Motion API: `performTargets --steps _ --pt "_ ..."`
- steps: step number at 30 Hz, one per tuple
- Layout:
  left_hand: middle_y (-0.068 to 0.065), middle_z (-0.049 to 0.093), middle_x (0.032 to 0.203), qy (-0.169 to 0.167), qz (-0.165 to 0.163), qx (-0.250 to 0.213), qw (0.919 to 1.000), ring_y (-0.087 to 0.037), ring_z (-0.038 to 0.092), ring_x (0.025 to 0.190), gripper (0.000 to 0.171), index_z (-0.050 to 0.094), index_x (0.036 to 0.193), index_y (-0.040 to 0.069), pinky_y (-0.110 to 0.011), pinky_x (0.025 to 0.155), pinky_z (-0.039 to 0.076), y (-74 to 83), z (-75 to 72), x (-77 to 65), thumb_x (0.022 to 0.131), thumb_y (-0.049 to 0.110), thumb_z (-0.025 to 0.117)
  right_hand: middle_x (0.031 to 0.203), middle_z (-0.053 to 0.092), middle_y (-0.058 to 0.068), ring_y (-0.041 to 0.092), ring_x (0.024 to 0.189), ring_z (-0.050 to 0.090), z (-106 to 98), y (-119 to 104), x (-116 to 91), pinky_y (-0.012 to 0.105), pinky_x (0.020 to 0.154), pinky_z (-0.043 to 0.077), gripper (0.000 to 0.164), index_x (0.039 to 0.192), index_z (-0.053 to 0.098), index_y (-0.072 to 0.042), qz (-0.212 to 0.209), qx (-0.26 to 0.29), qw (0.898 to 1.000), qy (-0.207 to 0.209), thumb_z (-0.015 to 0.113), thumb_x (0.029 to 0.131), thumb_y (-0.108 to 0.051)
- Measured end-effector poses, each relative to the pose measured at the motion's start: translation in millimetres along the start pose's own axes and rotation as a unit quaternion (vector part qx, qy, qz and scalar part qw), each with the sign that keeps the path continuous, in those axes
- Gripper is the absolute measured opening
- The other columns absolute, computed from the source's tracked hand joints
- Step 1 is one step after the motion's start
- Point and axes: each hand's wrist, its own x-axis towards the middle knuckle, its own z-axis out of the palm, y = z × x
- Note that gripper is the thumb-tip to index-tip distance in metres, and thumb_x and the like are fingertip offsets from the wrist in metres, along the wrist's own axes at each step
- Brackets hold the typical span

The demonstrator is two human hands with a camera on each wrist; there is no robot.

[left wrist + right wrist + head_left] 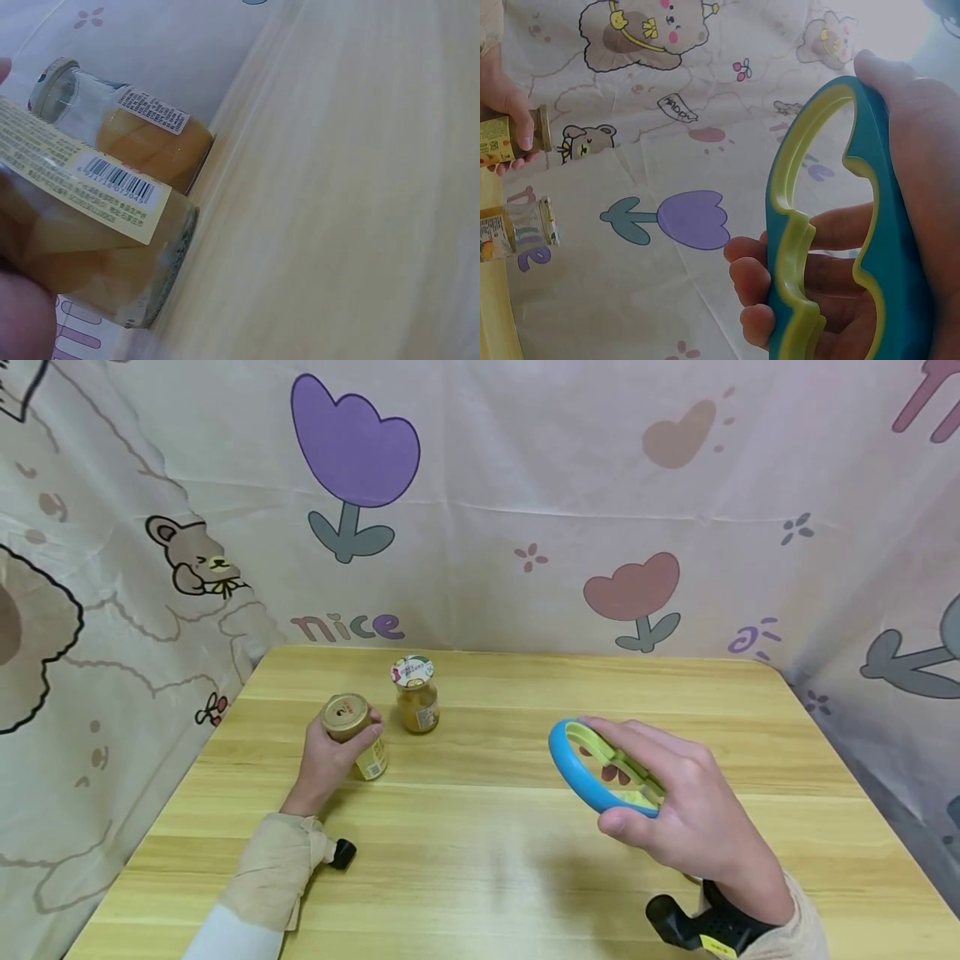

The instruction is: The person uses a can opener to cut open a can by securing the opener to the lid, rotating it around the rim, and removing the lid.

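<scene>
My left hand grips a glass jar with a gold lid at the table's left side. Its yellow label with a barcode and the pale orange pieces inside show in the left wrist view. Just behind it to the right stands a second glass jar with a patterned lid, upright and untouched. Above the table on the right, my right hand holds a jar opener, a blue ring with a yellow-green scalloped inner edge. Fingers and thumb wrap round its outer rim, and nothing sits inside the opening.
Both jars stand on a light wooden table toward its left back part. A printed cloth with flowers and bears hangs behind the table and along its sides. Black wrist cameras sit on both forearms.
</scene>
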Motion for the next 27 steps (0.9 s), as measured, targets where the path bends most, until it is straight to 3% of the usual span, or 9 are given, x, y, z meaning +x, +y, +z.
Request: performTargets --steps 5,11,18,24,27 --pt "0.004 0.068 0.099 -0.004 -0.011 0.003 0.9999 -0.005 0.067 0.093 0.029 0.057 0.112 -0.002 -0.017 0.088 0.054 -0.6 1.6 -0.3 0.088 0.003 0.071 0.097 0.066 -0.007 0.002 0.076 0.056 0.5 -1.1 -0.1 0.015 0.061 0.045 0.068 0.135 0.060 -0.016 -0.002 -0.002 1.000 -0.003 0.059 0.088 -0.065" --pt "-0.001 0.068 0.102 -0.020 0.000 0.001 0.9998 -0.009 0.067 0.095 0.037 0.053 0.117 -0.006 -0.019 0.089 0.054 -2.7 3.5 -2.0 0.086 0.000 0.071 0.092 0.063 -0.008 0.003 0.074 0.054 0.7 -1.5 -0.8 0.014 0.060 0.042 0.068 0.135 0.060 -0.016 -0.003 -0.002 1.000 -0.006 0.059 0.088 -0.065" --pt "-0.009 0.067 0.112 -0.076 -0.029 0.013 0.9966 -0.018 0.064 0.108 0.055 0.046 0.130 0.002 -0.019 0.097 0.048 -12.0 -1.2 -6.7 0.082 -0.001 0.075 0.091 0.063 -0.008 0.001 0.076 0.054 -1.7 -3.0 -1.7 0.013 0.061 0.043 0.068 0.134 0.060 -0.015 -0.008 -0.006 1.000 0.002 0.057 0.088 -0.066" --pt "-0.025 0.061 0.117 -0.148 -0.050 -0.007 0.9877 -0.029 0.062 0.112 0.059 0.042 0.131 -0.008 -0.020 0.098 0.048 -15.7 -3.6 -7.8 0.082 -0.002 0.075 0.095 0.066 -0.006 0.002 0.075 0.057 -3.4 -1.9 -2.4 0.013 0.063 0.044 0.070 0.135 0.059 -0.016 0.001 -0.009 1.000 -0.009 0.058 0.087 -0.067" --pt "-0.023 0.062 0.113 -0.153 -0.048 -0.015 0.9869 -0.027 0.064 0.106 0.056 0.042 0.128 -0.011 -0.022 0.095 0.051 -17.8 -2.5 -7.2 0.083 -0.002 0.074 0.099 0.067 -0.004 0.002 0.077 0.058 -4.3 -1.3 -2.6 0.013 0.064 0.046 0.071 0.136 0.059 -0.016 -0.002 -0.013 1.000 -0.008 0.057 0.087 -0.068"
